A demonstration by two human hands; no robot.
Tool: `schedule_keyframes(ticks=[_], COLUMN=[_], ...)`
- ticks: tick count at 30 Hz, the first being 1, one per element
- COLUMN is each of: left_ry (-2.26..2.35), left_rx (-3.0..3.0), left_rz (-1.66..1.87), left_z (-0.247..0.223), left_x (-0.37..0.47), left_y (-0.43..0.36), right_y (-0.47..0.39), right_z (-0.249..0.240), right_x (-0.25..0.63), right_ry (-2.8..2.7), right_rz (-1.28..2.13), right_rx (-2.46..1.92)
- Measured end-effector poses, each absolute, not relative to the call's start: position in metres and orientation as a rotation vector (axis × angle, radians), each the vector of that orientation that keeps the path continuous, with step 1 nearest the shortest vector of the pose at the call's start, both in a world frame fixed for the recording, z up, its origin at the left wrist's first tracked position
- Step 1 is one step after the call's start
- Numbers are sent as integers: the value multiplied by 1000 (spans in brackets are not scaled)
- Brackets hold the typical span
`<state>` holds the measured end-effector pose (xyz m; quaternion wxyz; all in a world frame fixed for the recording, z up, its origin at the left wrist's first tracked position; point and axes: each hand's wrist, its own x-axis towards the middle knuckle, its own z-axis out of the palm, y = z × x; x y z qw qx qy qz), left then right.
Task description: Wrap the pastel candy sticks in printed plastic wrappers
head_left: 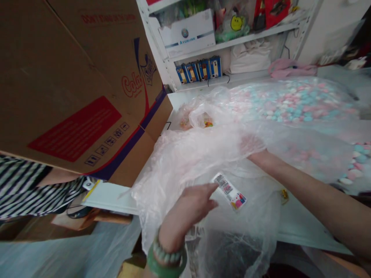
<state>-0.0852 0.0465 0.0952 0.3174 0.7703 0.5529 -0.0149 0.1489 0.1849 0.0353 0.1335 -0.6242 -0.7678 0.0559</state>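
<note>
My left hand [193,204], with beaded and green bangles at the wrist, is over a large clear plastic bag [162,177]. Its index finger stretches out and the thumb stands apart, close to a narrow printed packet [230,192] with dark text and coloured shapes. My right hand [251,144] reaches in from the right and is covered by a fold of the bag's cloudy film, so its fingers are blurred. Beyond it lies a big clear bag of pink, blue and white candy-like pieces [307,96]. More loose-looking pieces [358,162] show at the right edge.
A large brown cola carton [87,85] stands at the left, with a person in a striped garment [37,193] behind it. White shelves [199,52] at the back hold a white box [188,34] and several blue packs [198,70]. The table's front edge [313,239] runs below my right arm.
</note>
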Motion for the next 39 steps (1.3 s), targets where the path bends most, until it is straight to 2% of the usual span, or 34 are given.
schedule_keyframes(ticks=[4,7,14,25,29,33,39], left_ry=[1218,1391,1374,1763,1702,1664,1647], left_rx=[1533,1378,1298,1058,1277,1701,2201], left_rz=[727,984,902,926,834,611,182], left_z=[109,111,111,105,93,58,16], left_x=[-66,-66,-72,-102,-93,-61,-30], left_y=[117,153,167,160,152,127,81], right_y=[134,95,55,26,30,50,87], right_z=[33,20,-21,-36,-23,-4,17], right_x=[133,126,126,153,151,154,174], right_ry=[-2297,-2533,-2575,-2525,-2473,-2447,-2508], right_rz=[152,328,552,569,599,571,566], right_rx=[-1804,-1508,-1181,-1169,-1108,-1070,-1570])
